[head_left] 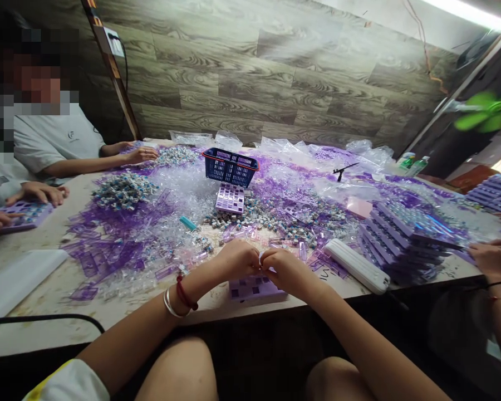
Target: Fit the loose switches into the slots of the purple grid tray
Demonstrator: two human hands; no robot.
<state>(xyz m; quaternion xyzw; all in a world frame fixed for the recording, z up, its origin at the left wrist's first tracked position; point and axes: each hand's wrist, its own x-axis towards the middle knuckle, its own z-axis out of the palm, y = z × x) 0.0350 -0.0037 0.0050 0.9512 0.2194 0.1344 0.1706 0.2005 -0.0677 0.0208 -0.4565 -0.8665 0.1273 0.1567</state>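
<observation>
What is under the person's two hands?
A purple tray with square openings lies below the left hand and right hand. They cover its far part, so whatever is there cannot be seen.

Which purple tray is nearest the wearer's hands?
The tray below the left hand and right hand; others lie by the basket, in stacks, by a co-worker.

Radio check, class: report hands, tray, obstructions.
Left hand, right hand: fingertips close together, grip unclear. Purple tray: beneath, partly covered. Loose parts: scattered beyond.
</observation>
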